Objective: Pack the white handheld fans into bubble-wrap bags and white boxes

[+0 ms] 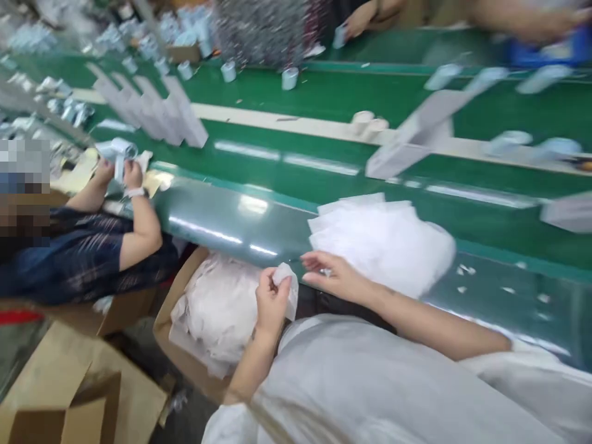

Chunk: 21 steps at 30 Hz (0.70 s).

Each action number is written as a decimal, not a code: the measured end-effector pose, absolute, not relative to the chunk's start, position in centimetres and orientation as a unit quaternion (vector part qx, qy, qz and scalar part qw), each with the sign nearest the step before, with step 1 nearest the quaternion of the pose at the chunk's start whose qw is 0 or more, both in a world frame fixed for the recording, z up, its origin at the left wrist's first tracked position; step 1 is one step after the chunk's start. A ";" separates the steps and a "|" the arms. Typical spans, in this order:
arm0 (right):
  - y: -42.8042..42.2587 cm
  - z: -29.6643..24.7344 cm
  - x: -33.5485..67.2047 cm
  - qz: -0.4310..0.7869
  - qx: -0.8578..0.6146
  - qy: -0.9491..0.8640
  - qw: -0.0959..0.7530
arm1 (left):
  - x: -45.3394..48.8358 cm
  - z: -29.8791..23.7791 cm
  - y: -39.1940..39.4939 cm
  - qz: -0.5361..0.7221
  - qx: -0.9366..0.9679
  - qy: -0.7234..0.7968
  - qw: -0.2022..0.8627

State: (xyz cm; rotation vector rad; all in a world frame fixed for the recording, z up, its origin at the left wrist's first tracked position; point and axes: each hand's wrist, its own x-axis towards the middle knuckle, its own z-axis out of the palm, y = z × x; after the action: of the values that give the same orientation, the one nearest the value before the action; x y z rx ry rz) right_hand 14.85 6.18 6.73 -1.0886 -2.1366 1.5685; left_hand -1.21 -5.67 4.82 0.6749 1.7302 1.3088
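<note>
My left hand is closed in a pinch on a thin white sheet, crumpled and soft-looking; whether it is a bag or a single sheet I cannot make out. Just to the right, my right hand is held with its fingers stretched and a gap between thumb and fingers, apart from the sheet. Beyond that hand lies a fanned stack of thin white sheets on the table edge. Below and left of my left hand stands a cardboard box lined and filled with white, crumpled thin material.
A green conveyor belt runs across, carrying white boxes and pale blue parts. At left, a co-worker's hands hold a pale blue hair-dryer-like item. Other workers' hands show opposite. An opened carton lies on the floor.
</note>
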 end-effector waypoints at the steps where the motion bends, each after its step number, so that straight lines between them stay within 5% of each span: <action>1: 5.7 7.8 14.6 0.582 -0.374 -0.708 0.143 | 0.1 5.6 -4.5 0.520 0.303 0.673 0.430; 8: 5.8 9.0 20.2 0.627 -0.466 -0.576 0.242 | 3.7 7.5 0.5 0.489 0.271 0.506 0.657; 15: 5.8 8.8 25.6 0.525 -0.585 -0.452 0.422 | 7.9 7.4 6.1 0.517 0.314 0.520 0.603; 21: 6.4 9.1 28.2 0.401 -0.625 -0.520 0.422 | 12.8 6.5 7.5 0.404 0.368 0.536 0.644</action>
State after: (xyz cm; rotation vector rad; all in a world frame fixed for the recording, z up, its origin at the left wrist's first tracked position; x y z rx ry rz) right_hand 28.19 6.38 9.08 -1.5660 -1.3018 1.0051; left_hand 12.83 7.54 6.50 0.8390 1.2198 0.9205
